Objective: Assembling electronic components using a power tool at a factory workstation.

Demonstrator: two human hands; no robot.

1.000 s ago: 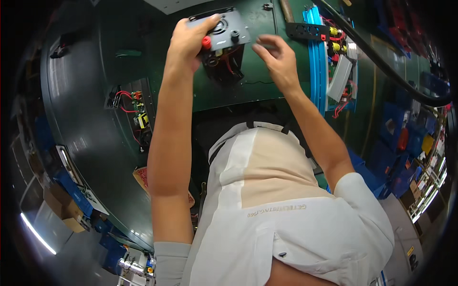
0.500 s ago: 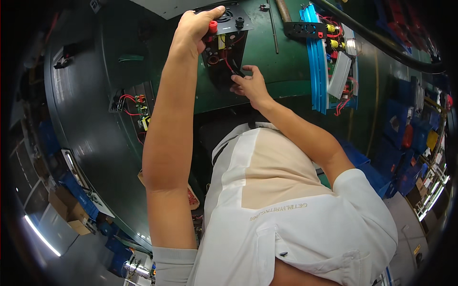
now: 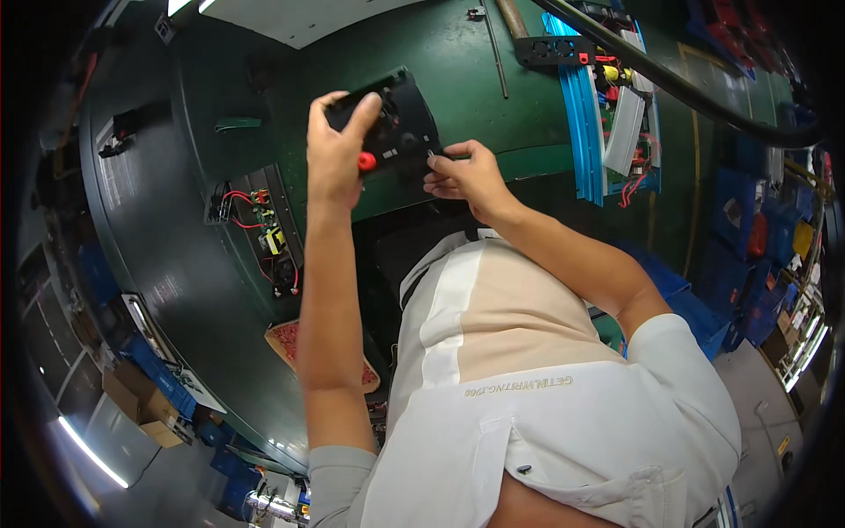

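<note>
My left hand (image 3: 339, 136) is closed around a black metal inverter housing (image 3: 407, 132), its thumb over the top. A red terminal knob (image 3: 367, 162) sticks out beside the palm. The housing is tilted above the green bench, with its dark inside partly visible. Close to the housing's lower right corner, my right hand (image 3: 466, 176) is closed, thumb and forefinger pinched together. A small light tip shows at those fingers, too small to name; whether it belongs to the housing cannot be told.
To the right on the green bench (image 3: 519, 123) lies an opened blue heatsink unit (image 3: 579, 114) with wires and a black fan panel (image 3: 554, 53). A thick black cable (image 3: 678, 79) crosses above it. At left are a circuit board (image 3: 268, 220) and a tray of small red parts (image 3: 286, 339).
My left hand has brought the housing nearer and turned it, so the fan panel no longer faces up. My right hand has moved slightly lower and right, from the wires to the housing's corner.
</note>
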